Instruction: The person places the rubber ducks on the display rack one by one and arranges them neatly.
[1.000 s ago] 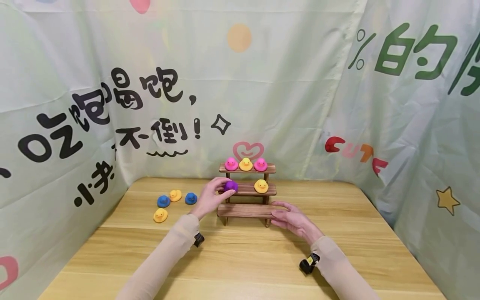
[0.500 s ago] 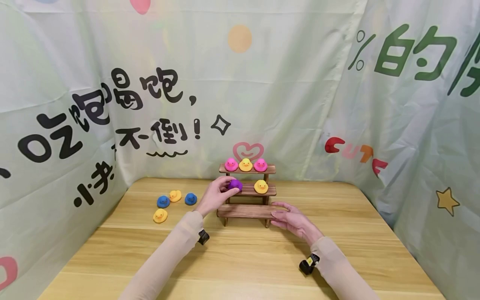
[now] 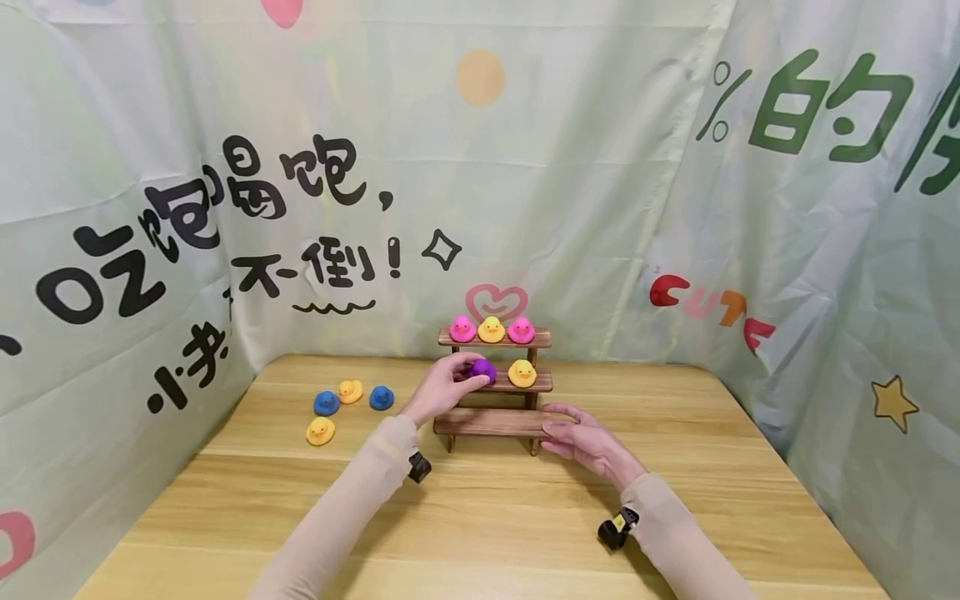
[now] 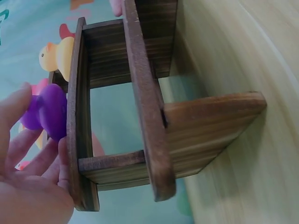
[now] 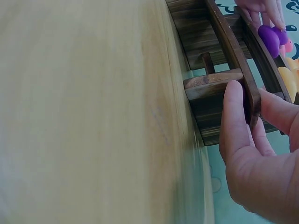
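Observation:
On the middle step of a dark wooden three-step stand (image 3: 491, 423), my left hand (image 3: 444, 387) pinches a purple rubber duck (image 3: 482, 372) between thumb and fingers. The left wrist view shows the purple duck (image 4: 49, 112) right at the step's surface, its underside toward the board. To its right on that step sits a yellow duck (image 3: 522, 373). My right hand (image 3: 588, 437) grips the right end of the lowest step, thumb above and fingers below, as the right wrist view shows. On the top step stand a pink duck (image 3: 462, 328), a yellow duck (image 3: 491, 329) and another pink duck (image 3: 521, 329).
Left of the stand, a loose group lies on the wooden table (image 3: 480, 533): a blue duck (image 3: 326, 403), another blue duck (image 3: 382, 397), a yellow duck (image 3: 351, 392) and a nearer yellow duck (image 3: 321, 431). A printed curtain (image 3: 570, 208) hangs behind the table and along both sides.
My left hand has slid the purple duck rightward along the middle step, from its left end toward the yellow duck. My right hand has stayed on the lowest step.

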Demonstrator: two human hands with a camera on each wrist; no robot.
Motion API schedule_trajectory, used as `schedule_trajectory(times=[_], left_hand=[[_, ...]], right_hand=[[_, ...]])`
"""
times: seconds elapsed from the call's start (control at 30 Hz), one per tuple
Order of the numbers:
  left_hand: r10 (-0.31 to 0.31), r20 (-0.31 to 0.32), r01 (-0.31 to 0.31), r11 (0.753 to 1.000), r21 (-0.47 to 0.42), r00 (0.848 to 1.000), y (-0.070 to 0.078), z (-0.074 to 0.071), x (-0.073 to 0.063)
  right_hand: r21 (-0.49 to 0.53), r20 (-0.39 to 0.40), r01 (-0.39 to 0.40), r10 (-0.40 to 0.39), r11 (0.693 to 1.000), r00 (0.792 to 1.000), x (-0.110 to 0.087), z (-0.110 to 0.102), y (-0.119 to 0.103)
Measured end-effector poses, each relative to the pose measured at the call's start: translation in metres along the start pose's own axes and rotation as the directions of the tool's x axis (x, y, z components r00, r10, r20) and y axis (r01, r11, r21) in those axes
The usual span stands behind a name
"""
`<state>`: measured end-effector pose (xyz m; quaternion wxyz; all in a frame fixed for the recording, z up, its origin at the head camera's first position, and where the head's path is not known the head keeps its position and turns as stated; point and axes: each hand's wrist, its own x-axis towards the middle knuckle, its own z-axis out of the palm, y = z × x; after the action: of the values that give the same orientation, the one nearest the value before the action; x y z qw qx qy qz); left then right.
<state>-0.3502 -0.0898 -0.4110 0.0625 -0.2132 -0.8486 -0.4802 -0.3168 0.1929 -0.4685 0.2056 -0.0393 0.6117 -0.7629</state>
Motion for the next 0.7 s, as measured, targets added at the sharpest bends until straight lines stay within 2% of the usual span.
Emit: schedule_trajectory(times=[0.23, 0.7], left_hand=[[-0.014, 0.010, 0.014, 1.000, -0.002, 1.000, 0.006, 0.003, 0.002], [-0.012, -0.030, 0.013, 1.000, 0.018, 0.999, 0.010, 0.013, 0.005]], right_hand=[[-0.007, 0.017, 0.012, -0.012, 1.000, 1.000, 0.000, -0.001, 0.000], [-0.003, 0.016, 0.018, -0.018, 1.000, 1.000, 0.001, -0.002, 0.001]])
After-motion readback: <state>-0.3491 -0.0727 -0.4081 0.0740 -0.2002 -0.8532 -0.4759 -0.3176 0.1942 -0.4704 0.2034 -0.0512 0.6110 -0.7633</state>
